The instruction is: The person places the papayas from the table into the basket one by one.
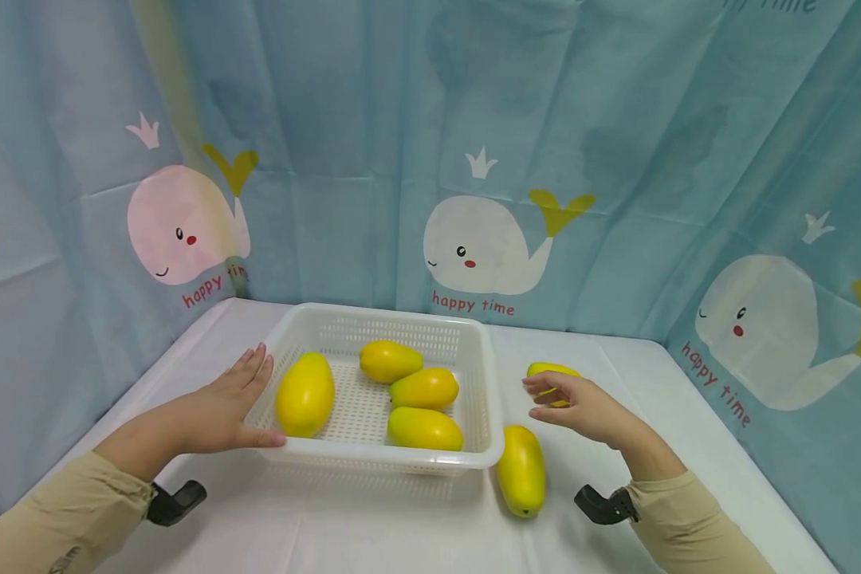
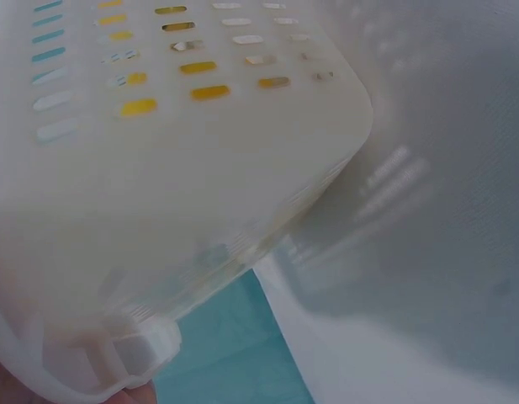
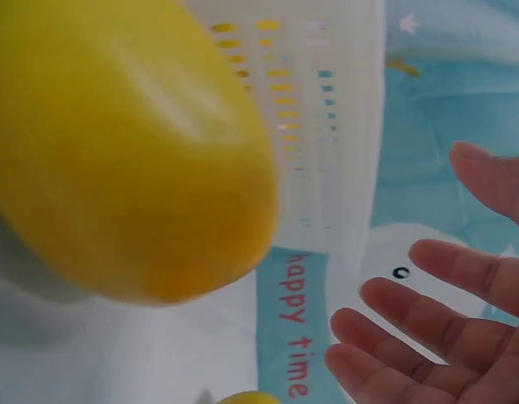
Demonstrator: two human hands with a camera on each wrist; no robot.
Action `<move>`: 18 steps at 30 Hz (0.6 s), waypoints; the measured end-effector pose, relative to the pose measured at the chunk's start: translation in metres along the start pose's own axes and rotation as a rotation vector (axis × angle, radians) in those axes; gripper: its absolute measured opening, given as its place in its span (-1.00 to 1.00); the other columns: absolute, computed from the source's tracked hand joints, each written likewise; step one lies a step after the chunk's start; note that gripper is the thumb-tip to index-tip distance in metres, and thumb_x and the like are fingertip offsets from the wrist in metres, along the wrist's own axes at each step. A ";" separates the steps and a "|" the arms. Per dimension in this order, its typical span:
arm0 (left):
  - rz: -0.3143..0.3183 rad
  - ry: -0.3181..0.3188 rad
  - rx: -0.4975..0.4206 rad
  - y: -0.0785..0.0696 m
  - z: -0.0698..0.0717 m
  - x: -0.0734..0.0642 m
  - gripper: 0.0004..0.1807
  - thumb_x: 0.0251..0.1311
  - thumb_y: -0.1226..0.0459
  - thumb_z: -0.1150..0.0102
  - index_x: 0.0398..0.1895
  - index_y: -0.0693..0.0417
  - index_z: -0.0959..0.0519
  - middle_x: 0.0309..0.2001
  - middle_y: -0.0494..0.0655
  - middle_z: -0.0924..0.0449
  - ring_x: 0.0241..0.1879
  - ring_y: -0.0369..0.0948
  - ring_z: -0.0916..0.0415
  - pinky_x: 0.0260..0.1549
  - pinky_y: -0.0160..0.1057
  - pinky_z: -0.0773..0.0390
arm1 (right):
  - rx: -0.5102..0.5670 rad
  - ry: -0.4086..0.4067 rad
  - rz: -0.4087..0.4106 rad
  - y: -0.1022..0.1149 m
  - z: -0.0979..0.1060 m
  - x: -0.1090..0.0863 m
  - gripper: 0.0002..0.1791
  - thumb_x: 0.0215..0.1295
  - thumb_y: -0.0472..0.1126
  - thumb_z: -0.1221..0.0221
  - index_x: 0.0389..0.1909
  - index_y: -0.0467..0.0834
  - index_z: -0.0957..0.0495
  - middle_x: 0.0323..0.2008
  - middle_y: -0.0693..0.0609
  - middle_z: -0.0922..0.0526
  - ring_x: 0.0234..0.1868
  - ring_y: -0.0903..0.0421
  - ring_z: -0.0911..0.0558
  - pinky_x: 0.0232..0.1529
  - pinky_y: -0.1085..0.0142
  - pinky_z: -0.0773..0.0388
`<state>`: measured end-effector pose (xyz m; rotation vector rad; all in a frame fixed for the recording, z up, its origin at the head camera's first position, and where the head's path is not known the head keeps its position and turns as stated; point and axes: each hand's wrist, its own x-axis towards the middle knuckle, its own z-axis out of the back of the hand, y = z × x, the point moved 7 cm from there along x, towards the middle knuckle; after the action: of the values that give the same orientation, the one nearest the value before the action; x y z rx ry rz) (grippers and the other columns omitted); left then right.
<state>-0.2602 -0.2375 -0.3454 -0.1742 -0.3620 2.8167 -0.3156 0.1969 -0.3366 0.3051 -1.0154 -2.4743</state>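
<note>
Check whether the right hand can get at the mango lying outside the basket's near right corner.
Probably yes. The right hand is open and holds nothing, and the mango lies bare on the table beside the basket, close below the hand with nothing between them.

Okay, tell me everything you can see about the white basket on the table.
The white basket is a shallow rectangular tray of what looks like plastic, with slotted walls, a perforated floor and a rounded, rolled rim. It sits flat on the white table, near the whale-print curtain. Four yellow mangoes lie inside. The left hand rests on its left side, thumb along the front corner. A fifth mango lies outside by its right front corner; whether they touch is unclear.
</note>
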 end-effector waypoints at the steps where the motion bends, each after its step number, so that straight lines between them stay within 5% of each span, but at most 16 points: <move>1: 0.000 0.000 -0.002 0.000 0.000 0.000 0.33 -0.23 -0.41 -0.08 0.38 0.35 0.18 0.41 0.27 0.43 0.37 0.20 0.40 0.16 0.31 0.12 | 0.002 0.003 -0.010 -0.004 -0.002 -0.002 -0.49 0.13 0.01 -0.24 0.11 -0.02 -0.42 0.05 -0.07 -0.49 0.05 -0.05 -0.50 -0.04 0.14 -0.52; 10: 0.002 -0.001 -0.006 0.000 0.000 0.000 0.34 -0.24 -0.41 -0.09 0.39 0.35 0.19 0.41 0.27 0.44 0.37 0.20 0.41 0.16 0.31 0.13 | 0.006 0.018 -0.035 -0.018 -0.027 -0.010 -0.35 0.08 0.02 -0.27 0.20 -0.08 -0.34 0.12 -0.21 -0.45 0.05 -0.13 -0.51 -0.07 0.08 -0.54; 18: 0.004 0.006 -0.015 -0.002 0.001 -0.001 0.34 -0.24 -0.39 -0.10 0.38 0.37 0.19 0.41 0.29 0.44 0.37 0.21 0.41 0.16 0.31 0.14 | -0.018 0.003 -0.180 -0.028 -0.047 -0.009 -0.12 -0.13 0.12 -0.38 0.25 -0.05 -0.29 0.09 -0.11 -0.46 -0.02 -0.06 -0.50 -0.13 0.08 -0.54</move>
<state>-0.2590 -0.2362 -0.3443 -0.1872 -0.3824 2.8170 -0.2998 0.1900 -0.3894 0.4104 -1.0039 -2.6409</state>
